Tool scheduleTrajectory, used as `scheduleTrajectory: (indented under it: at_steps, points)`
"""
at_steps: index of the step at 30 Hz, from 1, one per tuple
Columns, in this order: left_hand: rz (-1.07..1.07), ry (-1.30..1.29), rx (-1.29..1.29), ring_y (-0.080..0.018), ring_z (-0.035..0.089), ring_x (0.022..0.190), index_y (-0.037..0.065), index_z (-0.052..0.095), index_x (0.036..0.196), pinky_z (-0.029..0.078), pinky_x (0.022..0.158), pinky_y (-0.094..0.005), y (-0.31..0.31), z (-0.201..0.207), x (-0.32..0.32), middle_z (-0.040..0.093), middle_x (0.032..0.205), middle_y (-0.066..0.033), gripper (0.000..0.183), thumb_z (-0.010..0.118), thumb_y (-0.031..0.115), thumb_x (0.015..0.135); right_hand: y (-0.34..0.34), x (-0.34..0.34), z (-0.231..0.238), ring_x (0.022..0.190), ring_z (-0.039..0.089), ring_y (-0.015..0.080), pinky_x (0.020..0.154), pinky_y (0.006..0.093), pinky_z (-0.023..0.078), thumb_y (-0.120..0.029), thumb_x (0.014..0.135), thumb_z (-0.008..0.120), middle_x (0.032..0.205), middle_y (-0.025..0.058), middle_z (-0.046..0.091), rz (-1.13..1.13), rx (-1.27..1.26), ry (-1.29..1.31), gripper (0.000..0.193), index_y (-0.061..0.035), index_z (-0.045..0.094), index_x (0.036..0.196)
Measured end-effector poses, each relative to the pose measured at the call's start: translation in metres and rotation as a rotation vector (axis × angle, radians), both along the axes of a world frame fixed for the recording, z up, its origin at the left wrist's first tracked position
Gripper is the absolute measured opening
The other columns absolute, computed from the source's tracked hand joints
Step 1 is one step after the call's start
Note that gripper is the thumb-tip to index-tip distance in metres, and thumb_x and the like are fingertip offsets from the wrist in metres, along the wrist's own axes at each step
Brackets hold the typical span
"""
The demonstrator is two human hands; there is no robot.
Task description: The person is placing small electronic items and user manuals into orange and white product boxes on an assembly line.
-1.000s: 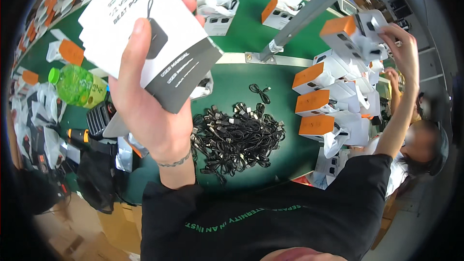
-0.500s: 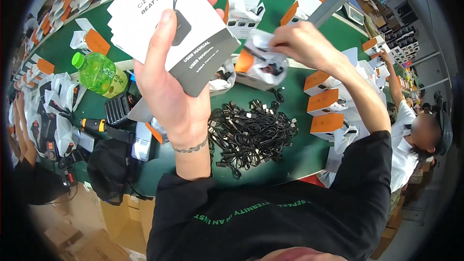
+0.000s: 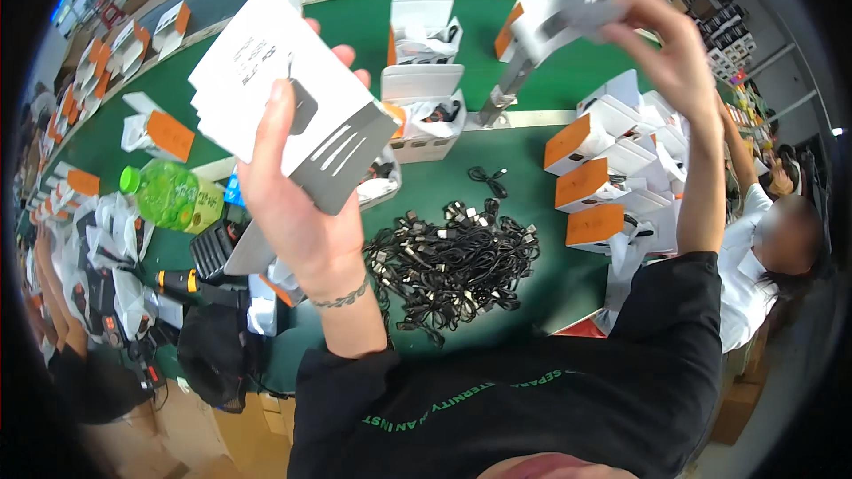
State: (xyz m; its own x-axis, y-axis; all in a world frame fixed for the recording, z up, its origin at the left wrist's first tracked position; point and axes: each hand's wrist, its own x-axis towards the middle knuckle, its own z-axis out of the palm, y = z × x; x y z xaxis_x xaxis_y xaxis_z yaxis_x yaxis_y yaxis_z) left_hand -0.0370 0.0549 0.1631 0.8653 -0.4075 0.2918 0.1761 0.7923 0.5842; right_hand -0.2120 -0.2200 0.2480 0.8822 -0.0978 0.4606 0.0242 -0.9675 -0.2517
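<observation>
My left hand (image 3: pixel 302 204) holds up a fanned stack of white-and-grey booklets (image 3: pixel 257 80), thumb across the front one. At the upper right, my right hand (image 3: pixel 666 40) is raised beside a metal post (image 3: pixel 515 80). Its fingertips close on a pale grey, motion-blurred thing (image 3: pixel 587 18) that I cannot make out. Between my arms an open white box (image 3: pixel 424 149) holds a dark item in clear plastic. Another open box (image 3: pixel 377 182) is partly hidden behind my left hand. A heap of black coiled cables (image 3: pixel 457 266) lies nearer me, with one loose cable (image 3: pixel 488 180) beyond it.
Several open white-and-orange boxes (image 3: pixel 581 182) crowd the right side. A green bottle (image 3: pixel 173 198), a black mesh cap (image 3: pixel 213 350) and bagged devices (image 3: pixel 111 239) lie left. Another open box (image 3: pixel 424 35) stands farther back. A person in white (image 3: pixel 745 279) is at the right.
My right hand has left the open box and swung up and right to the post. That box now sits squarely behind the cables. The booklets have shifted slightly left and down in view.
</observation>
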Motion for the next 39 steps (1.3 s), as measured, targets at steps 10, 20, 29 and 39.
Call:
scheduleTrajectory:
  at_steps: [10, 20, 29, 39]
  points:
    - [0.008, -0.030, 0.124, -0.0275, 0.063, 0.110, -0.006, 0.037, 0.145, 0.056, 0.092, -0.0407, -0.016, -0.009, -0.009, 0.056, 0.134, -0.0199, 0.052, 0.051, 0.016, 0.099, -0.156, -0.031, -0.039, 0.096, 0.068, 0.0287, 0.076, 0.0375, 0.056, -0.010, 0.079, 0.068, 0.103, 0.0173, 0.069, -0.409, -0.019, -0.198, 0.044, -0.0020, 0.058, 0.121]
    - [0.025, -0.042, 0.177, -0.0260, 0.064, 0.108, -0.006, 0.036, 0.145, 0.058, 0.088, -0.0387, -0.020, -0.014, -0.011, 0.054, 0.138, -0.0193, 0.050, 0.047, 0.017, 0.102, -0.241, 0.027, -0.095, 0.081, 0.069, 0.0338, 0.075, 0.0419, 0.054, -0.018, 0.073, 0.072, 0.083, 0.0162, 0.070, -0.509, -0.224, -0.054, 0.021, -0.0026, 0.067, 0.086]
    - [0.113, -0.030, 0.226, -0.0258, 0.063, 0.112, -0.006, 0.037, 0.144, 0.057, 0.090, -0.0386, -0.021, -0.014, -0.002, 0.054, 0.138, -0.0203, 0.051, 0.050, 0.016, 0.101, -0.283, 0.053, -0.146, 0.075, 0.067, 0.0351, 0.066, 0.0456, 0.053, -0.007, 0.076, 0.064, 0.075, 0.0127, 0.067, -0.340, -0.475, -0.006, 0.006, -0.0079, 0.063, 0.081]
    - [0.178, 0.013, 0.242, -0.0277, 0.064, 0.111, -0.005, 0.038, 0.144, 0.057, 0.091, -0.0390, -0.020, -0.017, 0.002, 0.055, 0.136, -0.0225, 0.050, 0.051, 0.016, 0.100, -0.275, 0.077, -0.159, 0.084, 0.070, 0.0358, 0.077, 0.0459, 0.057, -0.016, 0.076, 0.069, 0.088, 0.0200, 0.070, -0.381, -0.618, 0.391, 0.017, -0.0041, 0.072, 0.088]
